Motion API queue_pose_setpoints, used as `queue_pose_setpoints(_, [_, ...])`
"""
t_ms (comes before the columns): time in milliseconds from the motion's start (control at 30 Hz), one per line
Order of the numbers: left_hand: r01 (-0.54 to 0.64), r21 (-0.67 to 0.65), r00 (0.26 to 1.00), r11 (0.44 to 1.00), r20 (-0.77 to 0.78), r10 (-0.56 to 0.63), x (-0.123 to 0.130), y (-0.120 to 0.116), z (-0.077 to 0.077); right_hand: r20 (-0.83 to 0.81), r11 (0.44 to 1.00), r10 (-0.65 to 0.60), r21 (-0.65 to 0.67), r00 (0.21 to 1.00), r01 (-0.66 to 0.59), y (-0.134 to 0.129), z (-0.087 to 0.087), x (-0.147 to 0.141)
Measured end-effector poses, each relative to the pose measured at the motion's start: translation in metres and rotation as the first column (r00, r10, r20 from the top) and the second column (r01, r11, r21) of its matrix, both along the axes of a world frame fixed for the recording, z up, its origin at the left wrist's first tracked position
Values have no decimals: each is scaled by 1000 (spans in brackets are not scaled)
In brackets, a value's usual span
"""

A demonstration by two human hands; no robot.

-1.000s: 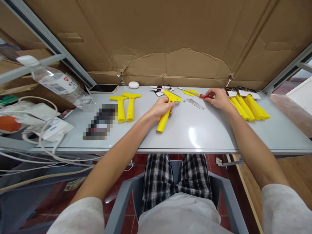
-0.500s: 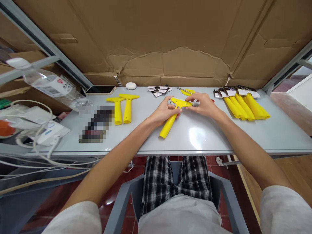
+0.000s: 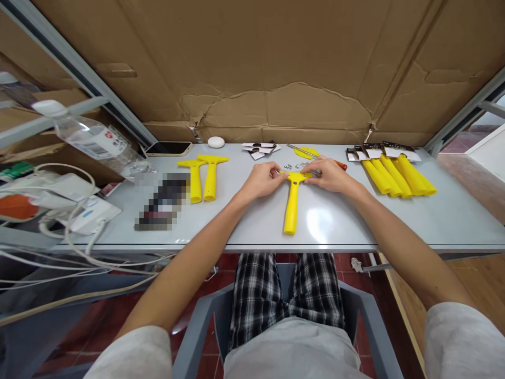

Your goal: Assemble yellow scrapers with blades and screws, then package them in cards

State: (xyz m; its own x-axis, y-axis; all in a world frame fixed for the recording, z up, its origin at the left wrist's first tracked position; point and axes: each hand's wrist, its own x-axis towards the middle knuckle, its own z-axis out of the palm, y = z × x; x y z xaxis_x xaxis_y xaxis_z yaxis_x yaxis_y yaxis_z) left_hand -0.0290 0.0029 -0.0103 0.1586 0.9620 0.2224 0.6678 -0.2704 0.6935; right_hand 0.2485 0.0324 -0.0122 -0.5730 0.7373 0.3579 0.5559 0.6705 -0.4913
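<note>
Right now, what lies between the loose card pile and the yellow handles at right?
In the head view: a flat yellow piece and a screwdriver, its shaft across that piece. The right hand hides part of the screwdriver.

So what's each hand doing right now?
Left hand: closed, holding a yellow T-shaped tool at its top left.
Right hand: closed, holding the same tool, top right.

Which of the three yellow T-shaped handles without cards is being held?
The rightmost uncarded handle: the left hand and right hand hold opposite ends of its head. The other two uncarded handles lie farther left, with no hand on them.
</note>
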Motion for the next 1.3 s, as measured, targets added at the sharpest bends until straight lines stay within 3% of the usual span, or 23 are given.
queue_pose_setpoints(267, [38,17,936,999,-351,-30,-2,2,-1,72,997,11,74,997,-16,8,-12,-1])
queue_pose_setpoints(600, [42,109,845,993,-534,23,-3,-7,-5,256,954,-214,262,943,145,-15,-11,-13])
queue_pose_setpoints(833, [73,121,849,990,-529,3,-10,-25,0,252,950,-253,245,934,191,-52,-24,-17])
queue_pose_setpoints(967, [79,156,878,985,-479,6,-21,-53,-18,202,968,-204,186,958,167,-66,-35,-11])
queue_pose_setpoints(1100, [127,99,850,987,-524,-56,-25,-78,-35,224,981,-179,122,958,154,-69,-39,-8])
queue_pose_setpoints(1300, [124,34,833,992,-546,-85,-23,-83,-34,304,982,-181,107,935,156,-69,-39,-13])
